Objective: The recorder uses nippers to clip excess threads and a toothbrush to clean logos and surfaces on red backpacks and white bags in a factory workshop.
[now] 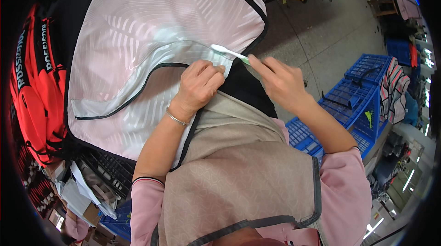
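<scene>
A large pale pink fabric piece [124, 20] with white curved lines and black bound edges spreads before me. A whitish curved strip with dark edging [108, 103] lies across it. My left hand [200, 82], a bangle on its wrist, is closed on the strip's right end; the fingers pinch the cloth. In my right hand [280, 80] is a slim white and green toothbrush [231, 53], held by its handle. Its white head rests at or just above the cloth, right of my left hand. The bristles cannot be made out.
Bright red bags [41, 89] hang at the left. Blue plastic crates [342, 99] stand on the floor at the right, with striped cloth [395, 92] beside them. Papers [82, 195] lie at the lower left, near another person's pink sleeve [76, 227]. My beige apron [239, 181] covers my lap.
</scene>
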`<state>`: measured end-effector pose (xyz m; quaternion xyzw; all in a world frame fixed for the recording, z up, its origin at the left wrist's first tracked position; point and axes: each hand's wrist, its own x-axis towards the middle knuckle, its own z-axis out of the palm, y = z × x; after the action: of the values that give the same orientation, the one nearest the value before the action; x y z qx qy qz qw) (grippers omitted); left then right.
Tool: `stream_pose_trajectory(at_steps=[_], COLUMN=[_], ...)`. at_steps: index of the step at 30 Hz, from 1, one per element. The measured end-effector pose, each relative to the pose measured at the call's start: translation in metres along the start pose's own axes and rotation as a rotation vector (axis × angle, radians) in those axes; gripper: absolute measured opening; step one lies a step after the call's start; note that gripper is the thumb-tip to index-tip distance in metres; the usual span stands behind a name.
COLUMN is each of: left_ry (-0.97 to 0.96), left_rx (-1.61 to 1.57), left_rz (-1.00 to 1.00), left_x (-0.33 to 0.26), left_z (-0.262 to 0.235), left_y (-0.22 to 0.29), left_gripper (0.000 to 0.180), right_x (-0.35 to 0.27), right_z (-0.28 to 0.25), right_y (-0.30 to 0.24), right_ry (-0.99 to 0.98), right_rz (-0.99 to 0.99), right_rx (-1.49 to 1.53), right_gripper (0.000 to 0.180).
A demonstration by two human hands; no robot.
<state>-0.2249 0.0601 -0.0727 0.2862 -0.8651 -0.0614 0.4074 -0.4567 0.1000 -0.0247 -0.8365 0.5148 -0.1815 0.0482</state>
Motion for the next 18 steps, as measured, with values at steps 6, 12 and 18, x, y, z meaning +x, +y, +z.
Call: stream_pose_trajectory(at_steps=[6,12,18], left_ry=[0.013,0.011,-0.007], left_rx=[0.014,0.043,0.038], left_rz=[-0.001,-0.003,0.019], left_x=[0.005,0.005,0.002], left_z=[0.001,0.002,0.002], left_y=[-0.004,-0.009,-0.004], left_gripper=[0.016,0.022,0.021], right_x=[0.031,-0.024,-0.025], right_z=[0.011,-0.012,-0.003], right_y=[0.006,0.012,0.007], right_ry=[0.066,-0.061,0.051], right_rz=[-0.095,-0.003,0.002], right_rx=[0.006,-0.034,-0.028], right_gripper=[0.05,0.05,0.051])
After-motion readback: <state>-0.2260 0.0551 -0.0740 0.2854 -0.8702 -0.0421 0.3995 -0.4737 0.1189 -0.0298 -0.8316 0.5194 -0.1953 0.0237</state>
